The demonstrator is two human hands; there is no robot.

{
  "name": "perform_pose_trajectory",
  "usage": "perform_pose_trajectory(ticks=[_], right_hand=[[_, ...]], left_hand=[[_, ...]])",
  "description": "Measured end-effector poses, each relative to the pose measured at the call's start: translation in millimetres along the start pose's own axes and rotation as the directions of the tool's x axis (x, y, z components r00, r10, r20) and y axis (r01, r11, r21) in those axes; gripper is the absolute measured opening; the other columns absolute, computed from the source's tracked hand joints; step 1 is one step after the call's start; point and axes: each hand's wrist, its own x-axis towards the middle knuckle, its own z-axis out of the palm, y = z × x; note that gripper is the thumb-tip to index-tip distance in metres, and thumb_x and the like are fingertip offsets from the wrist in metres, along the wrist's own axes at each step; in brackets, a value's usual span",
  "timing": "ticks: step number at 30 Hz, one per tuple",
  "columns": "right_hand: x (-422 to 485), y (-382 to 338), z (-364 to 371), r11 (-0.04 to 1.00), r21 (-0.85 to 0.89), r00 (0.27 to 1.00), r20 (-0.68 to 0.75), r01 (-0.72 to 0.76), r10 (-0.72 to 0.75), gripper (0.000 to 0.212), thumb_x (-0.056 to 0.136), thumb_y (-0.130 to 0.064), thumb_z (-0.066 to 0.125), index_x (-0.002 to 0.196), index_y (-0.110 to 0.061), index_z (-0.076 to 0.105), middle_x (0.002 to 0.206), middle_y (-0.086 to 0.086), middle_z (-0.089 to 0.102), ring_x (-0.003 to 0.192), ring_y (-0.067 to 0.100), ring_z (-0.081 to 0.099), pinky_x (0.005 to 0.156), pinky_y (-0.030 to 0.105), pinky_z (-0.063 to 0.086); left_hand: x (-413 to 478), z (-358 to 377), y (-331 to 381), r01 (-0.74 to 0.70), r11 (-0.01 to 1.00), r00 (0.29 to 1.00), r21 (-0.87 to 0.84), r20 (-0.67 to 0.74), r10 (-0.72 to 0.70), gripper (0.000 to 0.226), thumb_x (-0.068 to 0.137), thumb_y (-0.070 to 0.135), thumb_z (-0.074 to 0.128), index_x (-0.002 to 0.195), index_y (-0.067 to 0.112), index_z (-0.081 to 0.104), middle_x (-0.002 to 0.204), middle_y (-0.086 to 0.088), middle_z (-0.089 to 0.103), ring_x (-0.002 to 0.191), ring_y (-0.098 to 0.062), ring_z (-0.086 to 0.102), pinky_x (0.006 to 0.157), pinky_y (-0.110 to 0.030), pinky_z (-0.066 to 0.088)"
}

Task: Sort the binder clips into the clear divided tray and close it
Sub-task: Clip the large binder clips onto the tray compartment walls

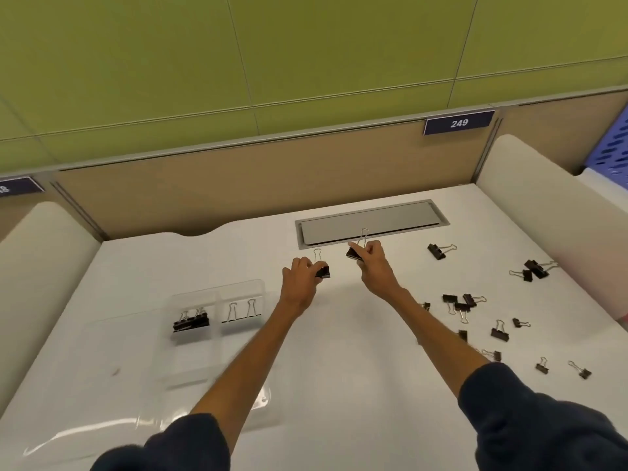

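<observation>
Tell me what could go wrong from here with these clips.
The left hand and right hand each pinch a binder clip well away from the clear tray; either clip could slip in transit. The tray barely shows against the white table, so a forearm might knock it. The right forearm lies close to the loose clips and could sweep some aside.

Glossy clear plastic tray, matt black clips with wire handles.
</observation>
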Motion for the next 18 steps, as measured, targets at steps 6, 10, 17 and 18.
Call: perform_pose_trajectory(ticks=[6, 10, 17, 18], right_hand=[[8, -71, 39, 0.986, 0.117, 0.989, 0.08, 0.117, -0.127, 0.031, 0.103, -0.014, 0.038, 0.13, -0.008, 0.051, 0.112, 0.002, 0.03, 0.091, 0.002, 0.047, 0.084, 0.03, 0.05], [14, -103, 73, 0.974, 0.173, 0.976, 0.133, 0.146, -0.17, 0.034, 0.101, -0.013, 0.04, 0.134, -0.012, 0.05, 0.118, 0.007, 0.034, 0.099, 0.019, 0.051, 0.088, 0.039, 0.051], [4, -151, 123, 0.937, 0.281, 0.928, 0.246, 0.206, -0.278, 0.027, 0.098, -0.02, 0.052, 0.123, -0.02, 0.063, 0.112, 0.003, 0.048, 0.094, 0.012, 0.049, 0.08, 0.02, 0.04], [3, -153, 130, 0.934, 0.287, 0.923, 0.256, 0.212, -0.288, 0.026, 0.098, -0.023, 0.053, 0.121, -0.022, 0.064, 0.11, 0.002, 0.05, 0.098, 0.013, 0.05, 0.083, 0.022, 0.04]], left_hand=[[-28, -29, -71, 0.089, 0.994, 0.995, 0.06, -0.042, -0.087, 0.032, 0.097, 0.024, 0.052, 0.128, 0.031, 0.053, 0.114, -0.003, 0.054, 0.111, -0.023, 0.045, 0.084, -0.038, 0.035], [-48, -43, -110, 0.145, 0.986, 0.989, 0.077, -0.035, -0.142, 0.032, 0.097, 0.024, 0.051, 0.129, 0.032, 0.052, 0.114, -0.002, 0.055, 0.112, -0.022, 0.044, 0.086, -0.039, 0.035], [-74, -54, -172, 0.09, 0.984, 0.986, 0.151, 0.123, -0.109, 0.041, 0.096, 0.028, 0.054, 0.135, 0.034, 0.045, 0.113, -0.001, 0.059, 0.115, -0.022, 0.044, 0.087, -0.039, 0.036], [-77, -53, -178, 0.097, 0.986, 0.985, 0.135, 0.13, -0.115, 0.042, 0.094, 0.028, 0.056, 0.134, 0.033, 0.044, 0.111, -0.001, 0.061, 0.115, -0.022, 0.044, 0.086, -0.039, 0.035]])
